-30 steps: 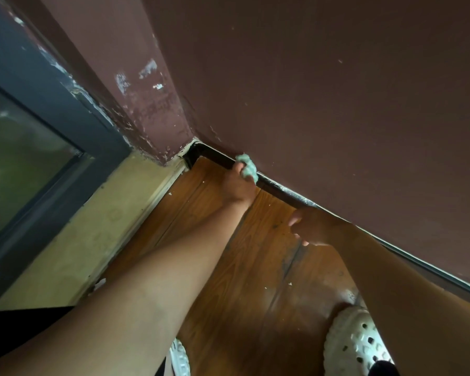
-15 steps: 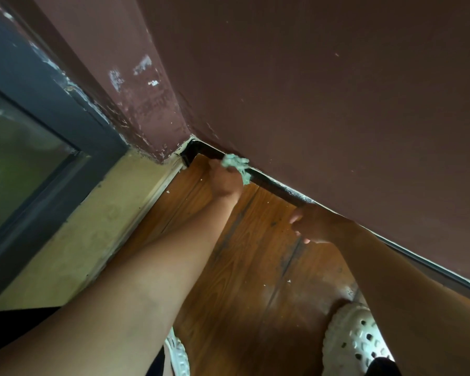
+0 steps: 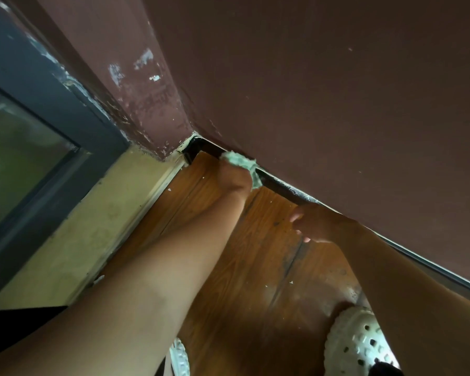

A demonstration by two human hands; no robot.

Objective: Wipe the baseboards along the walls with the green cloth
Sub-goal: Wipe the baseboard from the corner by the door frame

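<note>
The left hand (image 3: pixel 235 177) grips the cloth (image 3: pixel 242 162) on the baseboard (image 3: pixel 282 185), which runs on left to the corner (image 3: pixel 193 142) (very near).

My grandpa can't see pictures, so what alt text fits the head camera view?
A person's left hand holds a bunched green cloth against the dark baseboard near a room corner, above a wooden floor. The right hand rests by the baseboard further along, and white perforated shoes show below.
</note>
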